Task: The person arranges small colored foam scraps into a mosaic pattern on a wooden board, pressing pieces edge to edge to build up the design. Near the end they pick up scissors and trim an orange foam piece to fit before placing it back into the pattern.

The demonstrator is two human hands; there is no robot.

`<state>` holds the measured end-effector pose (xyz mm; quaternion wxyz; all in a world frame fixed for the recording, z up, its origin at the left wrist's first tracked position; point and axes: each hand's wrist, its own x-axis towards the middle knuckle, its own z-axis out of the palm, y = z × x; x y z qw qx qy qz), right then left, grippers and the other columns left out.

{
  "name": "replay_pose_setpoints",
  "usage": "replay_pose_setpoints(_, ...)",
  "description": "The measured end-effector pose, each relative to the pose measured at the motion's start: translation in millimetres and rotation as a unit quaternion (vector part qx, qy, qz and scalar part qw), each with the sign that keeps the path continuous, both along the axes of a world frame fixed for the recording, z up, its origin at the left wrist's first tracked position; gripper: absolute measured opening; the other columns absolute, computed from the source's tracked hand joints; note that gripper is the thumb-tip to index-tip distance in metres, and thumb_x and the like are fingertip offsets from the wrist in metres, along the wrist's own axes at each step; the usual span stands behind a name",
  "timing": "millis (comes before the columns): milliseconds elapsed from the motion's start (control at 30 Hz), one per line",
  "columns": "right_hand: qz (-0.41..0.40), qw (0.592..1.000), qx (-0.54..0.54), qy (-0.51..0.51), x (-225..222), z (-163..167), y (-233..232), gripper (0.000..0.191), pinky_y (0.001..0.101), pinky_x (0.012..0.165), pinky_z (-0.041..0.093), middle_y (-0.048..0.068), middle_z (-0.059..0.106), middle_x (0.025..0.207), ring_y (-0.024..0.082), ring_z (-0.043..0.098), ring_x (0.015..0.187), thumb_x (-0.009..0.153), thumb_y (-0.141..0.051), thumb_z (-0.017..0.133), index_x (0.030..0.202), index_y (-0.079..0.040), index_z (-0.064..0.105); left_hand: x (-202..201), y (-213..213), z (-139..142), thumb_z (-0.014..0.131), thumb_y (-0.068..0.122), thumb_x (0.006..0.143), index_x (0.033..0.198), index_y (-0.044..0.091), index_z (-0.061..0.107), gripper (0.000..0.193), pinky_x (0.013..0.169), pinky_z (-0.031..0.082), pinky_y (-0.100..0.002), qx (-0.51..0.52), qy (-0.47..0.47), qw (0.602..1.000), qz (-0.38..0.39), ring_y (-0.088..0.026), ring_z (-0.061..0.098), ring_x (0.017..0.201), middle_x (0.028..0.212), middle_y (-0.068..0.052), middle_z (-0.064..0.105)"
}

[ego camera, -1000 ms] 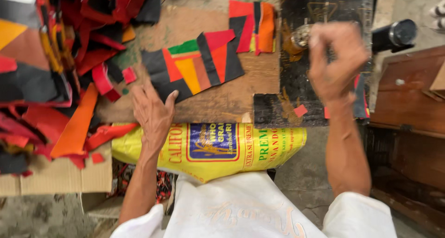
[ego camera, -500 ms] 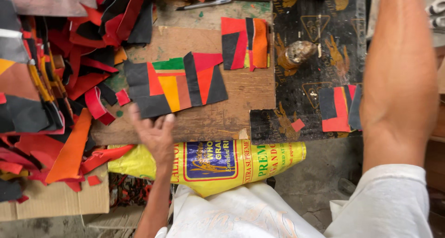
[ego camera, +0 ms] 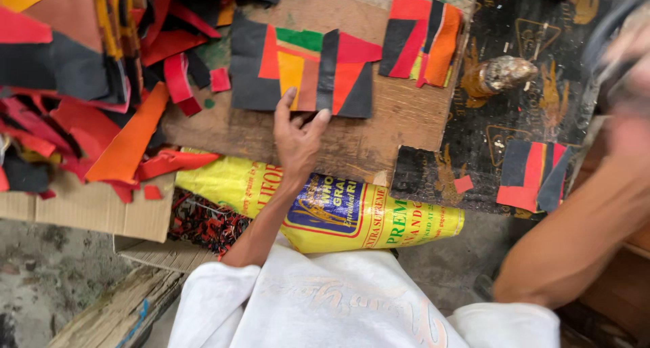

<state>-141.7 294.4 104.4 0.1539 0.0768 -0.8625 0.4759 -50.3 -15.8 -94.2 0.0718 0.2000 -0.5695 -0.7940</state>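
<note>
A: Left hand (ego camera: pixel 298 135), mid-frame, fingers spread, fingertips pressing the lower edge of the patchwork (ego camera: pixel 305 74) lying on the board (ego camera: pixel 379 135).

B: Right hand (ego camera: pixel 630 63)?

A: Blurred at right edge; finger state cannot be told. Scrap pile (ego camera: pixel 88 84) upper left, yellow sack (ego camera: pixel 352 216) below.

left hand (ego camera: pixel 296 139) moved up onto patchwork piece (ego camera: pixel 305 74); right hand (ego camera: pixel 626 84) raised, blurred.

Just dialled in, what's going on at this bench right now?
A person in a white shirt is working with coloured patchwork pieces. The left hand rests its fingertips on the lower edge of a joined patchwork strip lying on a wooden board. The right hand is raised and blurred at the right edge; whether it holds anything is unclear. Loose scraps lie heaped to the left.
</note>
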Motion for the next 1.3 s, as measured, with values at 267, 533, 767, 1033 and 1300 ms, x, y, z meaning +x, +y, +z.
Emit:
replay_pose_setpoints(267,0.013,0.764,-0.574,-0.294,167.4,-159.4,-50.6,0.040,0.0334,0.061,0.051,0.003,0.062,0.081,0.019,0.060,0.064,0.076,-0.021,0.089,0.101,-0.006,0.061,-17.5,10.4,-9.9,0.075,-0.001,0.087,0.129,-0.008,0.063,0.044,0.089,0.052,-0.030,0.022,0.019,0.999,0.038,-0.017,0.064,0.106,0.122,-0.014,0.068)
replay_pose_setpoints(533,0.036,0.819,-0.476,-0.318,224.4,-196.9,-109.6,0.022,0.0304,0.054,0.046,0.003,0.051,0.073,0.014,0.053,0.060,0.101,-0.023,0.064,0.093,-0.008,0.050,-15.6,14.1,-8.4,0.073,-0.004,0.088,0.138,-0.008,0.059,0.052,0.108,0.050,-0.031,0.038,0.082,0.995,0.035,-0.020,0.062,0.128,0.139,-0.016,0.064)
replay_pose_setpoints(767,0.076,0.849,-0.356,-0.384,224.7,-175.7,-132.9,0.028,0.0293,0.065,0.050,0.002,0.053,0.080,0.014,0.059,0.070,0.100,-0.032,0.059,0.097,-0.007,0.049,38.1,3.9,19.6,0.071,-0.005,0.099,0.142,-0.005,0.061,0.043,0.106,0.052,-0.027,-0.063,0.142,0.987,0.028,-0.014,0.065,0.122,0.136,-0.013,0.068)
replay_pose_setpoints(1033,0.070,0.890,-0.289,-0.345,205.0,-158.7,-145.0,0.032,0.0295,0.070,0.049,0.004,0.057,0.078,0.013,0.061,0.072,0.099,-0.036,0.062,0.100,-0.005,0.053,65.1,-5.7,43.2,0.071,-0.004,0.097,0.140,-0.006,0.060,0.044,0.107,0.052,-0.027,0.004,0.149,0.989,0.010,-0.012,0.066,0.120,0.132,-0.011,0.069)
replay_pose_setpoints(1300,0.060,0.915,-0.277,-0.286,192.9,-159.3,-149.4,0.037,0.0308,0.068,0.050,0.004,0.061,0.077,0.015,0.061,0.069,0.096,-0.031,0.062,0.116,-0.001,0.055,83.3,-1.6,36.1,0.073,-0.002,0.097,0.139,-0.007,0.062,0.044,0.102,0.053,-0.027,-0.032,0.120,0.992,-0.005,-0.012,0.067,0.113,0.128,-0.012,0.071)
